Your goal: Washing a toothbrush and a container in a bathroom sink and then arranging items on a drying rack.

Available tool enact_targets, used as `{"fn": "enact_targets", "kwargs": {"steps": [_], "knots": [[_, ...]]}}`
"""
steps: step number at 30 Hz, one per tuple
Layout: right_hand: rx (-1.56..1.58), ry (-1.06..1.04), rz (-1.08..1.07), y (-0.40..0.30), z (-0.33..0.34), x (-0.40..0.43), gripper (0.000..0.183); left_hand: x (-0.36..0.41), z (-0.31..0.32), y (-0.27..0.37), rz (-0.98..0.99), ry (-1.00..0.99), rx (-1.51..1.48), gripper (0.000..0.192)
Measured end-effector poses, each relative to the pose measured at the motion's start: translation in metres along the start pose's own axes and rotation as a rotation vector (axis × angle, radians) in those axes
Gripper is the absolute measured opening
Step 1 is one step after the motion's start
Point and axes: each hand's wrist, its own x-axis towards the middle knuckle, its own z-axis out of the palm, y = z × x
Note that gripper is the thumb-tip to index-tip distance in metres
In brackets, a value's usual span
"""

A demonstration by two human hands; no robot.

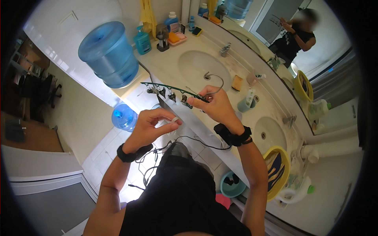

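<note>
My right hand (217, 104) grips a clip hanger (174, 87), a dark green bar with a bent metal hook (222, 79) that rises above my fingers. Several clips (172, 96) dangle from the bar to the left of that hand. Lower and to the left, my left hand (155, 124) pinches a small whitish piece (174, 119) between thumb and forefinger, apart from the hanger. What the piece is, I cannot tell. Part of the bar is hidden by my right fingers.
A washbasin counter (169, 63) with two sinks runs along the right. A large water jug (109, 56) stands at its far end, another jug (125, 116) below. A yellow basin (279, 174) holding cloth sits near my right arm. Cables (149, 160) hang by my legs.
</note>
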Motion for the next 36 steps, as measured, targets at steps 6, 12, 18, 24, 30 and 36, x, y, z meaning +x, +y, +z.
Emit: {"fn": "enact_targets", "kwargs": {"steps": [6, 12, 18, 24, 30, 36], "knots": [[0.042, 0.012, 0.032, -0.003, -0.001, 0.002, 0.035, -0.003, 0.016, -0.027, -0.149, 0.096, 0.033, 0.025], [0.054, -0.036, 0.028, 0.001, 0.002, -0.001, 0.033, -0.001, 0.027, -0.045, -0.187, 0.267, -0.017, 0.033], [0.112, 0.006, -0.036, -0.002, 0.005, -0.008, 0.032, 0.002, 0.042, -0.043, -0.184, 0.382, 0.083, 0.040], [0.165, 0.013, 0.016, -0.004, 0.002, -0.014, 0.030, 0.009, 0.050, -0.045, -0.122, 0.469, 0.288, 0.041], [0.140, 0.002, 0.030, 0.002, -0.001, -0.013, 0.032, 0.014, 0.051, -0.049, -0.050, 0.471, 0.388, 0.038], [0.185, 0.047, -0.043, 0.000, 0.000, -0.013, 0.032, 0.018, 0.057, -0.048, -0.028, 0.470, 0.370, 0.055]]}}
